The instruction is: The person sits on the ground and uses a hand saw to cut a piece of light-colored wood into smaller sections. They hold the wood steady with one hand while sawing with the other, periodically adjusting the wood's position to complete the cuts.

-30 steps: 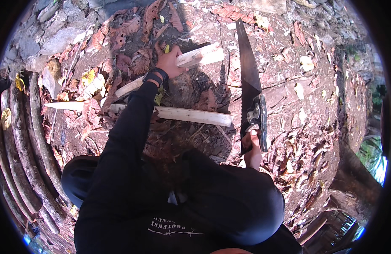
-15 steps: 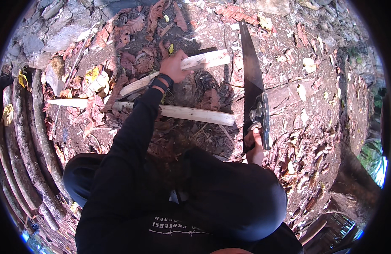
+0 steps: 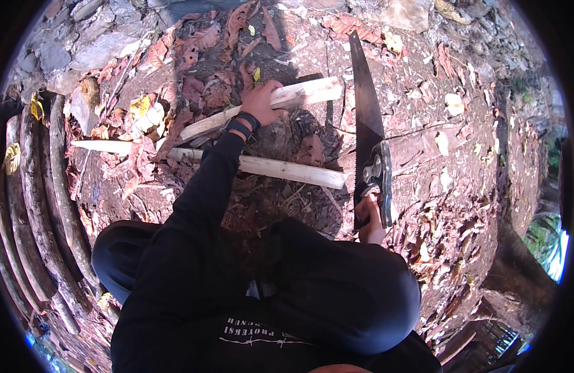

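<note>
My left hand (image 3: 261, 104), with a dark band at its wrist, is closed around a pale split wooden stick (image 3: 309, 92) near its middle. That stick slants across the ground, its right end higher in the picture than its left. Below it lies a second pale wooden stick (image 3: 293, 170), partly covered by my left forearm. At the right, my right hand (image 3: 370, 217) grips the dark handle of a hand saw (image 3: 369, 102). The blade points away from me, its toothed edge facing left, apart from both sticks.
Several thin logs (image 3: 41, 205) lie side by side at the left. Stones (image 3: 100, 50) line the far left edge of the ground. Dry brown leaves (image 3: 203, 93) are scattered about, and a thick root or trunk (image 3: 520, 261) stands at the right. My bent knees are close by.
My left hand and the held stick have shifted slightly to the right. The saw has moved a little left and toward me with my right hand.
</note>
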Motion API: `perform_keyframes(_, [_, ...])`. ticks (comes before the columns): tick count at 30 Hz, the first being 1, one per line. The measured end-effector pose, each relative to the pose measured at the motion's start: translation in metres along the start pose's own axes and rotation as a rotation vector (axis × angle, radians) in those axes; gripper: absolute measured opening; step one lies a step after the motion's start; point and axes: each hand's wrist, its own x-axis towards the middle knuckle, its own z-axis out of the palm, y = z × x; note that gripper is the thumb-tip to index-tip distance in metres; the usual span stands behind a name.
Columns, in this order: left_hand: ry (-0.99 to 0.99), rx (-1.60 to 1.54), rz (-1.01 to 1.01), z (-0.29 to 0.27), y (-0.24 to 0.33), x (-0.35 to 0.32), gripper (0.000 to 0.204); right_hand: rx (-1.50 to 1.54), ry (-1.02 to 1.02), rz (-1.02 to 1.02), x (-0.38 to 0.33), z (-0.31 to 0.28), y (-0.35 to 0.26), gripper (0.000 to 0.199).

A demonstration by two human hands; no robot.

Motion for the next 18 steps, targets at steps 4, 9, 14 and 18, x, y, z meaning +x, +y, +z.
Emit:
perform_keyframes(4, [0.117,-0.081,0.054,0.001,-0.021,-0.012,0.093,0.296,-0.064,0.137,-0.006,0.03,-0.056,0.023])
perform_keyframes(9, [0.097,-0.076,-0.094,-0.021,-0.031,-0.034,0.093,0.075,-0.215,-0.014,-0.006,0.06,-0.073,0.016])
perform_keyframes(14, [0.216,-0.074,-0.085,-0.017,-0.053,-0.058,0.043,-0.052,-0.335,-0.332,-0.01,0.126,-0.082,0.013])
perform_keyframes(18, [0.183,0.046,-0.233,-0.015,-0.059,-0.054,0.038,-0.015,-0.406,-0.339,-0.011,0.164,-0.068,0.014])
